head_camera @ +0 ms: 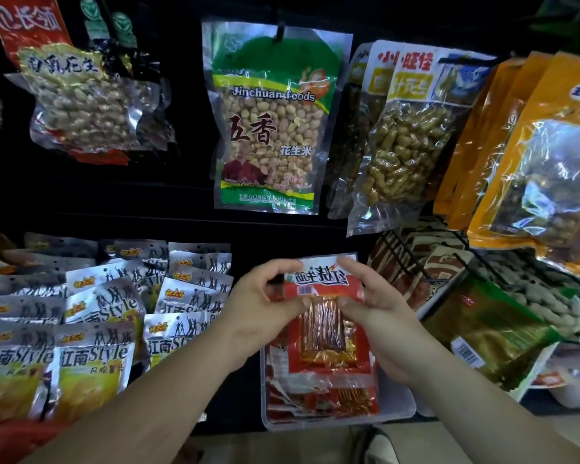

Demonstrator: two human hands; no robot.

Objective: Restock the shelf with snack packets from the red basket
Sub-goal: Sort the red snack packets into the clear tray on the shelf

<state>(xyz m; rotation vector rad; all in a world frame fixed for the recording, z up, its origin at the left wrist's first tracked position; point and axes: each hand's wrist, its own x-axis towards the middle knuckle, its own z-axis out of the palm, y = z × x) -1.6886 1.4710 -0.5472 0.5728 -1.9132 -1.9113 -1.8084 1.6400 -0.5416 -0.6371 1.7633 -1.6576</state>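
Red packet (322,333) (upside down) pinched by left hand (261,308) and right hand (373,304) over clear tray (397,398) on dark shelf (131,202).

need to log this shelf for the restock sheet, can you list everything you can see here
red snack packet: one, red and white with a clear window, held over the bin
clear plastic bin: one, low centre
more red packets: several, stacked in the bin
silver-and-yellow packets: many, overlapping rows, lower left
green peanut packet: one showing, hangs top centre
red-topped peanut packets: a few, clear, hang top left
in-shell peanut packets: a few, clear, hang right of centre
orange packets: several, hang far right
green-gold packet: one, lower right
left hand: pinches the held packet
right hand: pinches it too
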